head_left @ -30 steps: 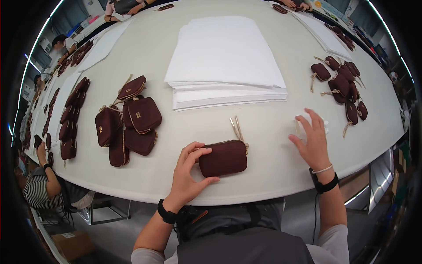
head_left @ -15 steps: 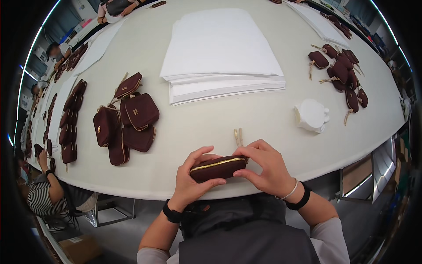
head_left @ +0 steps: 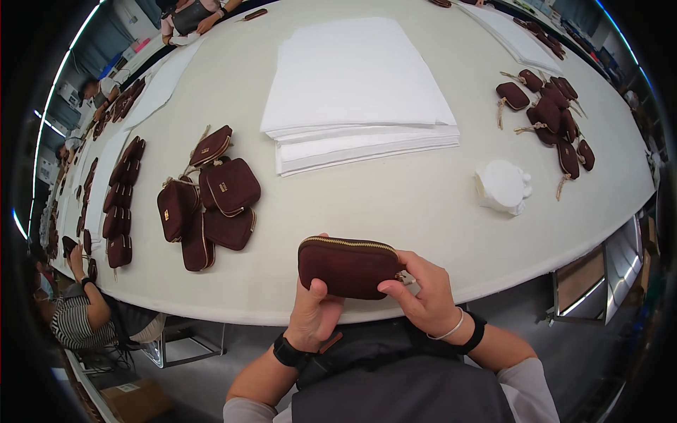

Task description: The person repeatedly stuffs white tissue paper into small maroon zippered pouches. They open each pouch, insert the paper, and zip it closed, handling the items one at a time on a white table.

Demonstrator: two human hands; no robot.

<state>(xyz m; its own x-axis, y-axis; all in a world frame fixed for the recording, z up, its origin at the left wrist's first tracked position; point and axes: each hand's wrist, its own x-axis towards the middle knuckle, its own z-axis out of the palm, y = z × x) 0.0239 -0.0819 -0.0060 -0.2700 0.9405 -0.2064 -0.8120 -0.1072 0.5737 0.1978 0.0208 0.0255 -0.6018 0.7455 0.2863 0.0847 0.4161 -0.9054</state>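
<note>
Both my hands hold a dark maroon zip pouch [head_left: 348, 269] above the table's front edge, its broad face toward me and its gold zipper along the top. My left hand [head_left: 314, 310] grips the pouch's lower left, thumb on the front and fingers mostly hidden behind. At the other end, my right hand [head_left: 427, 295] pinches the pouch near the zipper's end, where a bit of metal and a pale tag or cord show. A loose heap of similar maroon pouches [head_left: 231, 185] with beige cords lies to the left.
A stack of white sheets [head_left: 356, 77] lies mid-table. Right of it are a crumpled white wad [head_left: 502, 187] and another heap of maroon pouches [head_left: 546, 114]. Rows of pouches [head_left: 118, 218] line the far left, where a striped-sleeved person [head_left: 83, 310] works. Another person [head_left: 194, 17] is at the far side.
The pouch has tilted up, so its broad face now shows instead of mainly its zipper edge. My left hand has moved lower on it. The pale cord pulls no longer stick out beyond it.
</note>
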